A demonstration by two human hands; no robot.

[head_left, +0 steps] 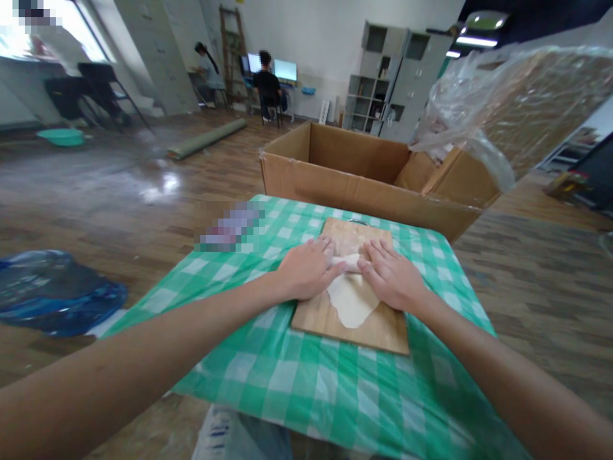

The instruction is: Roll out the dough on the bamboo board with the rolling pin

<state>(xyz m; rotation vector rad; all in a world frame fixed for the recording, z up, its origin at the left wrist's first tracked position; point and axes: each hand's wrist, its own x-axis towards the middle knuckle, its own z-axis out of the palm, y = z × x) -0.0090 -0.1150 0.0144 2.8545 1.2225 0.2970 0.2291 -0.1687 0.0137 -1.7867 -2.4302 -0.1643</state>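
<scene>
A wooden board (378, 329) lies on a table under a green and white checked cloth (287, 377). On the board lies a flat sheet of pale dough (351, 303), with its far edge rolled up into a thick fold. My left hand (309, 268) and my right hand (390, 275) lie side by side, palms down, on that rolled edge. The fingers of both are stretched out flat and pressed on the dough.
A large open cardboard box (364, 176) stands just behind the table. Crumpled clear plastic (507, 108) hangs at the upper right. A blue plastic bag (52, 291) lies on the wooden floor at the left. Two people sit at desks with screens far back.
</scene>
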